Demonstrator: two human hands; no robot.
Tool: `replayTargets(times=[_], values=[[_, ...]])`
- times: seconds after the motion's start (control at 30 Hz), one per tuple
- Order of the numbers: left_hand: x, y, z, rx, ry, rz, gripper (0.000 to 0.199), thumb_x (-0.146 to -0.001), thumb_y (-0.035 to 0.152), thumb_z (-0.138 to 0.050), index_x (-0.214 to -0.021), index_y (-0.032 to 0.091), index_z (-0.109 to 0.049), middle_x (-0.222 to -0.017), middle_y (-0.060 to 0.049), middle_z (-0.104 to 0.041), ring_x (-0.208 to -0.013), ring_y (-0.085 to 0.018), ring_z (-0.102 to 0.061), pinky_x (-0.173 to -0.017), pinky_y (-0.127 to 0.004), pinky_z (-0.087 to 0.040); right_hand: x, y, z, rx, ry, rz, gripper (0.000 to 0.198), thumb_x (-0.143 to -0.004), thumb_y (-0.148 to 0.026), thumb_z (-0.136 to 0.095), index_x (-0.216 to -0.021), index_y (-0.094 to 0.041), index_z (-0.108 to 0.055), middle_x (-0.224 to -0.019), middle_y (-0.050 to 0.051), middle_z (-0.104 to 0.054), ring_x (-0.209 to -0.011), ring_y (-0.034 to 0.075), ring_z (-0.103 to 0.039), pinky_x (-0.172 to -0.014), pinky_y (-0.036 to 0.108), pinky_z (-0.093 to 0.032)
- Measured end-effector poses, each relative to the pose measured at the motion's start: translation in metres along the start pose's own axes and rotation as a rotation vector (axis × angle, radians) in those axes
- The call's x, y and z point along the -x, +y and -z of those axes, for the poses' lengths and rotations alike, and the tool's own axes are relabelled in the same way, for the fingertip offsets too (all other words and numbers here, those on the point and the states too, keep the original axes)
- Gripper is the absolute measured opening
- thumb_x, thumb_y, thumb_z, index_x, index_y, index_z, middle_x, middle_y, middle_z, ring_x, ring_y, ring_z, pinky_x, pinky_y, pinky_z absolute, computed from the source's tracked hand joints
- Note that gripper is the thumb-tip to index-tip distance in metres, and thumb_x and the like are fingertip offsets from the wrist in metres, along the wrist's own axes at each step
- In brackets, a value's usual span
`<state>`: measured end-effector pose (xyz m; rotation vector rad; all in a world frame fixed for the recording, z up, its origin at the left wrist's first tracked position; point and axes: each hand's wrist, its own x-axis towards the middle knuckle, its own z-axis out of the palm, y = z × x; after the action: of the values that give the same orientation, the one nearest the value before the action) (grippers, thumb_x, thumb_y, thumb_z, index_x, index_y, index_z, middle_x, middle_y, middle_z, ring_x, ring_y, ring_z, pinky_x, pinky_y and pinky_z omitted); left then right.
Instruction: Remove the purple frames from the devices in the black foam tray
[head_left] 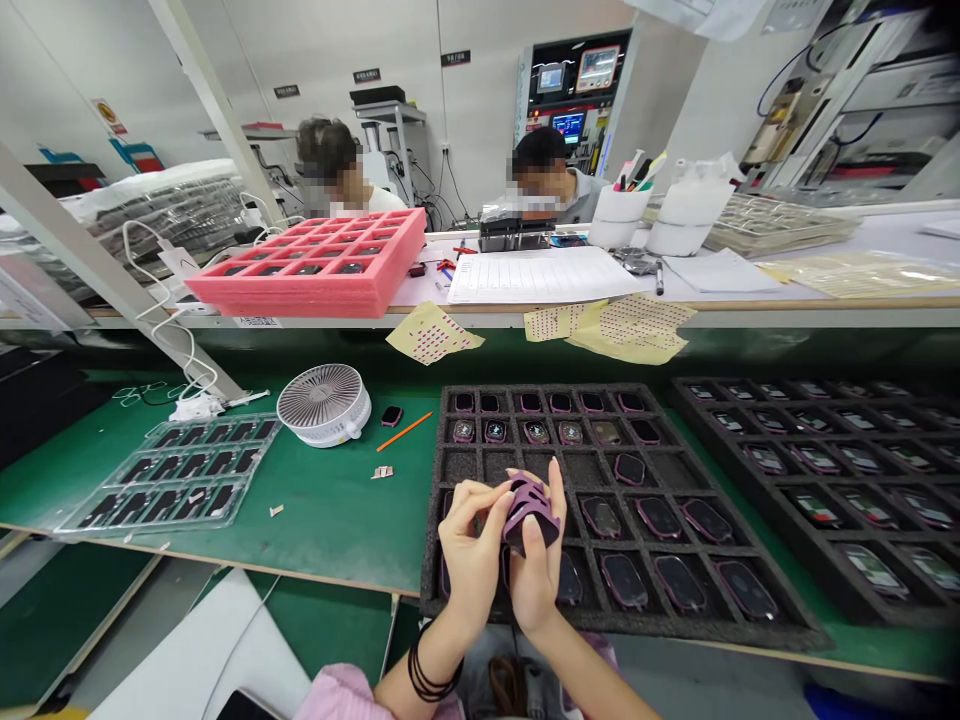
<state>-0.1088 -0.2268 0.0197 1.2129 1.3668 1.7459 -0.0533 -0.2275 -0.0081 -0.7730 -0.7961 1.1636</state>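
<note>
A: Where are the hands?

B: Both up over the near edge of the black foam tray (450,600), close together. Left hand (471,548) and right hand (537,572) are closed on one purple watch case (529,508), held clear above the tray. Right thumb lies across its face, left fingers (480,492) pinch its left side.

A: Tray contents?

B: A grid of pockets. Far rows hold small dark cases, near rows hold bigger ones lying flat, and a few pockets in the middle-left are bare foam.

A: What's around it?

B: A second black tray (690,400) sits just beside it on the right, full of similar parts. To the left on the green surface (337,520): a small white fan (324,404), an orange pencil (404,431), one loose dark case (391,415) between them, and a clear plastic tray (172,475) further left.

A: Behind?

B: A raised shelf with a pink tray stack (315,275), paper sheets (536,275) and yellow sticker sheets (433,333) hanging over its edge. Two people (555,180) sit on the far side.
</note>
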Motion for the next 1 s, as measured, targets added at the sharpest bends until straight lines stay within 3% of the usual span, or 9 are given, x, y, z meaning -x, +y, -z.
replayTargets(times=[0.17,0.33,0.43,0.5,0.53,0.63,0.67,0.8,1.0], values=[[0.009,-0.007,0.000,-0.063,-0.097,-0.059,0.031,-0.092,0.039,-0.048,-0.102,0.024,-0.073,-0.103,-0.009,-0.060,-0.102,-0.020,-0.056,-0.089,-0.034,-0.046,-0.003,-0.001,0.001,0.020,0.071,-0.023,0.064,-0.089,-0.044,-0.047,-0.146,-0.034,-0.019,-0.130,0.007,-0.046,-0.117,0.024,-0.047,-0.103,0.050,-0.032],[0.012,-0.014,0.002,-0.076,-0.153,-0.064,0.035,-0.095,0.038,-0.041,-0.108,0.024,-0.071,-0.103,-0.010,-0.059,-0.103,-0.021,-0.055,-0.091,-0.036,-0.045,-0.004,0.001,0.003,0.075,0.069,-0.015,0.067,-0.088,-0.043,-0.050,-0.147,-0.034,-0.018,-0.131,0.006,-0.046,-0.118,0.023,-0.047,-0.105,0.048,-0.030],[-0.002,-0.014,0.014,-0.101,-0.247,-0.084,0.037,-0.096,0.036,-0.038,-0.111,0.022,-0.069,-0.105,-0.010,-0.058,-0.102,-0.020,-0.056,-0.090,-0.035,-0.045,-0.009,0.000,0.002,0.121,0.020,-0.022,0.067,-0.088,-0.041,-0.052,-0.147,-0.032,-0.021,-0.131,0.006,-0.047,-0.119,0.021,-0.046,-0.105,0.045,-0.030],[-0.018,-0.018,0.035,-0.199,-0.303,-0.109,0.035,-0.095,0.034,-0.040,-0.113,0.020,-0.067,-0.106,-0.010,-0.058,-0.100,-0.019,-0.057,-0.089,-0.034,-0.046,-0.013,-0.003,0.001,0.112,-0.028,-0.058,0.066,-0.088,-0.040,-0.053,-0.146,-0.033,-0.023,-0.128,0.006,-0.049,-0.110,0.020,-0.052,-0.099,0.042,-0.037],[-0.028,-0.023,0.049,-0.293,-0.274,-0.125,0.033,-0.092,0.033,-0.046,-0.116,0.020,-0.065,-0.106,-0.009,-0.059,-0.101,-0.020,-0.056,-0.086,-0.033,-0.046,-0.014,-0.004,0.000,0.097,-0.045,-0.073,0.065,-0.088,-0.040,-0.052,-0.146,-0.033,-0.023,-0.125,0.005,-0.051,-0.102,0.019,-0.055,-0.094,0.041,-0.041],[-0.056,-0.045,0.103,-0.700,-0.021,-0.125,0.027,-0.087,0.031,-0.052,-0.108,0.019,-0.065,-0.103,-0.010,-0.060,-0.096,-0.023,-0.056,-0.076,-0.033,-0.047,-0.017,-0.009,0.001,0.044,-0.049,-0.083,0.061,-0.089,-0.039,-0.051,-0.145,-0.035,-0.026,-0.116,0.004,-0.054,-0.082,0.016,-0.059,-0.082,0.039,-0.047],[-0.063,-0.053,0.122,-0.842,-0.004,-0.124,0.024,-0.087,0.030,-0.053,-0.104,0.019,-0.065,-0.102,-0.010,-0.060,-0.096,-0.024,-0.056,-0.078,-0.035,-0.046,-0.018,-0.010,0.002,0.033,-0.041,-0.082,0.059,-0.089,-0.038,-0.051,-0.144,-0.035,-0.028,-0.114,0.003,-0.054,-0.081,0.016,-0.059,-0.082,0.039,-0.047],[-0.078,-0.080,0.176,-1.207,-0.127,-0.154,0.025,-0.090,0.029,-0.047,-0.107,0.020,-0.063,-0.110,-0.010,-0.061,-0.098,-0.026,-0.056,-0.077,-0.036,-0.044,-0.017,-0.012,0.003,0.011,-0.045,-0.110,0.056,-0.089,-0.038,-0.051,-0.142,-0.035,-0.032,-0.112,0.003,-0.055,-0.079,0.016,-0.059,-0.080,0.038,-0.048],[-0.088,-0.090,0.191,-1.419,-0.391,-0.313,0.026,-0.093,0.024,-0.039,-0.102,0.018,-0.063,-0.103,-0.011,-0.065,-0.091,-0.024,-0.058,-0.074,-0.033,-0.040,-0.018,-0.022,0.002,-0.081,-0.097,-0.248,0.059,-0.088,-0.039,-0.053,-0.143,-0.033,-0.033,-0.103,0.003,-0.062,-0.075,0.016,-0.060,-0.078,0.039,-0.048]])
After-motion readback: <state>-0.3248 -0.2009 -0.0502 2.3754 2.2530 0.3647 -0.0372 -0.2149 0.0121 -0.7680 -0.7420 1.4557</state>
